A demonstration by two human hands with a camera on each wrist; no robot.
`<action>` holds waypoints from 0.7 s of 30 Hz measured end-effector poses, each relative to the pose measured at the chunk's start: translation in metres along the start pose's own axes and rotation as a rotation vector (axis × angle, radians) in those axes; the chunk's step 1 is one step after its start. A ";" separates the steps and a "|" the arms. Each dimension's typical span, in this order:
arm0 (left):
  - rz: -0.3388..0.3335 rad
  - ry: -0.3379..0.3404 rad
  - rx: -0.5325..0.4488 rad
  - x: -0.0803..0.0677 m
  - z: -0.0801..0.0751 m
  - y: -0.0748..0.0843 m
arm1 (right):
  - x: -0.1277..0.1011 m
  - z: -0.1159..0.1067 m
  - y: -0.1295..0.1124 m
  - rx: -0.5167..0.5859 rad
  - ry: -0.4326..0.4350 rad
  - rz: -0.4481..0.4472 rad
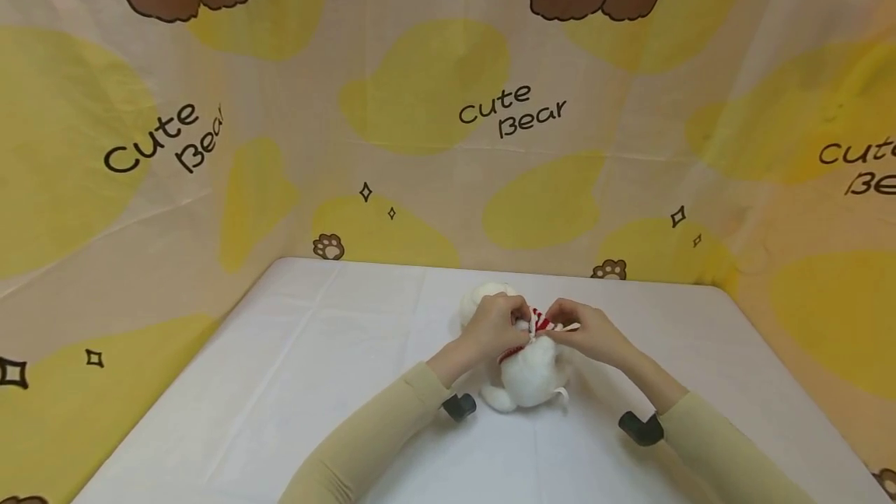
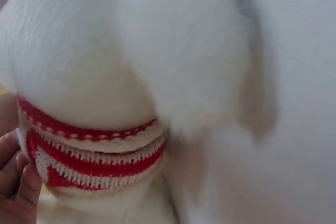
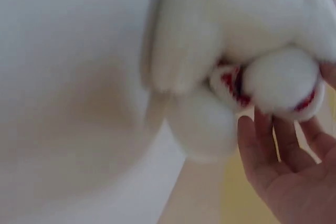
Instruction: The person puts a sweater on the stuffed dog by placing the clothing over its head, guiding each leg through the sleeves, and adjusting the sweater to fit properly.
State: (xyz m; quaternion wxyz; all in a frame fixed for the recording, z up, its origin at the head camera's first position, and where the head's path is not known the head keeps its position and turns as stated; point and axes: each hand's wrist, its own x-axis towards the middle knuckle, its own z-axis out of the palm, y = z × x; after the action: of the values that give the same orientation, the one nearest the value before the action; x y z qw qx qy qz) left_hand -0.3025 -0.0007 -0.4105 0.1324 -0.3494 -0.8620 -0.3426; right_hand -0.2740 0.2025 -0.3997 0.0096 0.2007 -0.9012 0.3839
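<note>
Both hands meet at a white plush toy [image 1: 528, 376] on the table [image 1: 294, 379]. The left hand [image 1: 490, 329] and right hand [image 1: 591, 333] each seem to pinch its red-striped scarf [image 1: 542, 325].

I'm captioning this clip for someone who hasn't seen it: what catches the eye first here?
The white plush toy near the middle of the white table, with both hands on its red-and-white knitted scarf: the left hand and right hand each pinch it. Behind the table hangs a yellow "Cute Bear" backdrop.
</note>
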 end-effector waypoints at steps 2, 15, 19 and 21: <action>-0.014 0.009 -0.030 0.000 -0.001 0.000 | -0.003 -0.003 0.002 -0.041 -0.003 -0.060; -0.152 0.132 -0.285 -0.007 0.008 -0.011 | -0.014 -0.011 0.014 -0.028 -0.168 -0.177; -0.162 0.122 -0.295 -0.008 0.009 -0.009 | -0.013 -0.011 0.011 -0.113 -0.114 -0.195; -0.140 0.107 -0.262 -0.008 0.008 -0.008 | -0.010 -0.011 0.006 -0.168 -0.051 -0.231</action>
State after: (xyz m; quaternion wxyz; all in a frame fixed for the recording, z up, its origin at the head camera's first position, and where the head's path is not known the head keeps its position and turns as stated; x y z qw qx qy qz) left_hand -0.3021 -0.0038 -0.4239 0.1070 -0.2838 -0.8239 -0.4787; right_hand -0.2683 0.2178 -0.3975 0.0475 0.3114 -0.9010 0.2981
